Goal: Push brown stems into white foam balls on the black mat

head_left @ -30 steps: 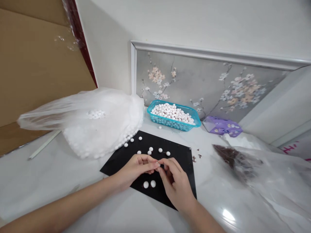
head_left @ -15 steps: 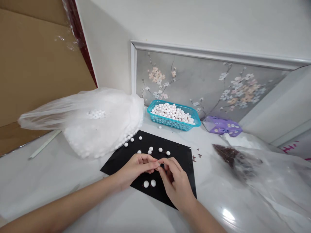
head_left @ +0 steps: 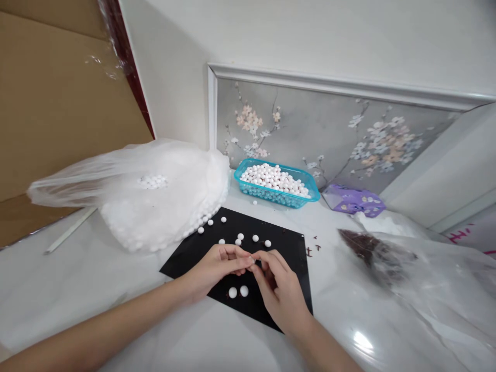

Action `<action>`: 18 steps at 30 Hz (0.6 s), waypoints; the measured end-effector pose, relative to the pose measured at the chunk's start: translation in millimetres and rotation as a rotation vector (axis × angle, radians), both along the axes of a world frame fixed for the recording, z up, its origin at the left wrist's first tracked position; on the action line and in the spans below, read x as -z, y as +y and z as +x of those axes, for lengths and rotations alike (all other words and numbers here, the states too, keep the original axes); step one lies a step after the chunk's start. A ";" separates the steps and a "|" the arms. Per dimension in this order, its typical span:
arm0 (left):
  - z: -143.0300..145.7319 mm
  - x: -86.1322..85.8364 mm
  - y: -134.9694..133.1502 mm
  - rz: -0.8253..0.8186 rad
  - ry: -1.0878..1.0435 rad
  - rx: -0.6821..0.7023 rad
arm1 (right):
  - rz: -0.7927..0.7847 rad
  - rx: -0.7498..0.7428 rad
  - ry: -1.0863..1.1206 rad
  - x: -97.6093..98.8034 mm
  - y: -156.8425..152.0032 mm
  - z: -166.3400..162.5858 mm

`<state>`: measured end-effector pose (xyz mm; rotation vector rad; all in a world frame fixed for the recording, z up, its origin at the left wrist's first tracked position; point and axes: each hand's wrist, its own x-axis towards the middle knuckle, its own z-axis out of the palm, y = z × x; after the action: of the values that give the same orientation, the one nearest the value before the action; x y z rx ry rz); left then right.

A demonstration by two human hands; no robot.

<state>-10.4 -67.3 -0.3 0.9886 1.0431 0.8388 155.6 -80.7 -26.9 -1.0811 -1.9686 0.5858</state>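
Over a black sheet (head_left: 289,245) on the white table, my left hand (head_left: 217,268) and my right hand (head_left: 281,294) meet fingertip to fingertip. Both are closed in a pinch on one small white bead (head_left: 251,260) held between them. Two white beads (head_left: 237,292) lie on the sheet just below my hands. Several more loose beads (head_left: 248,239) are scattered on the sheet beyond my fingers.
A turquoise basket (head_left: 314,196) full of white beads stands at the back. A big clear bag of white beads (head_left: 155,206) lies at left. A clear bag with dark brown bits (head_left: 387,261) lies at right, a purple packet (head_left: 354,201) behind it. Cardboard (head_left: 58,103) leans at far left.
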 end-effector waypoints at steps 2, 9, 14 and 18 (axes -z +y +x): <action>0.1 -0.4 0.4 0.001 -0.003 -0.001 | 0.005 -0.002 -0.002 -0.4 0.0 0.0; 0.0 -1.1 -0.4 0.011 0.005 0.003 | 0.015 0.008 -0.017 0.2 0.7 0.3; 0.4 -0.6 -0.5 0.015 0.004 0.001 | 0.019 0.016 -0.017 -0.1 1.0 -0.3; -0.8 0.0 0.1 0.033 0.013 0.001 | 0.020 0.029 -0.049 0.1 0.2 -1.6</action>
<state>-11.3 -67.2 -0.3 1.0241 1.0423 0.8521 154.0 -80.5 -27.0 -1.1193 -1.9936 0.5276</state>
